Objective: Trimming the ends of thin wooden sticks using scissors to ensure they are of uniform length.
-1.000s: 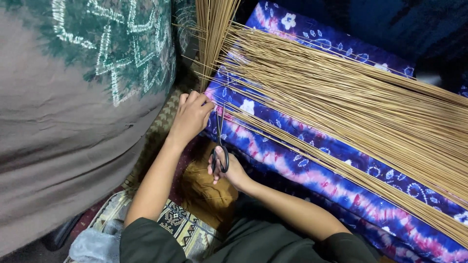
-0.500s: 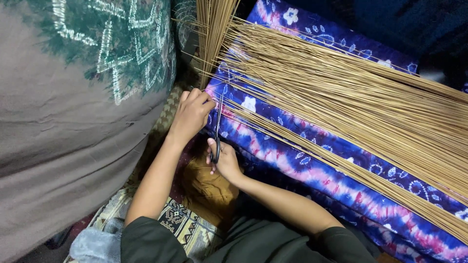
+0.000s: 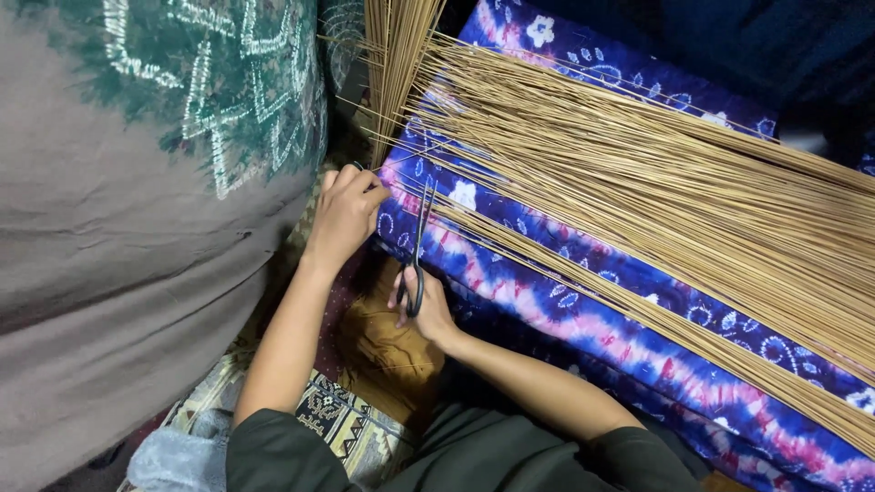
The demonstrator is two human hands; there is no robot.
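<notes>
Many tan reeds (image 3: 638, 173) over batik cloth (image 3: 592, 301)

I cannot see where the thin sticks (image 3: 638, 182) end; the right and top edges cut them. My right hand (image 3: 424, 305) hides the scissors' (image 3: 417, 246) handles. What my left hand (image 3: 346, 214) pinches is too small to tell.

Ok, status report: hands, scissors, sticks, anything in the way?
Left hand pinching thin sticks near the bundle's tied end. Right hand holds black scissors, blades up at the sticks. Nothing blocking the blades.
</notes>
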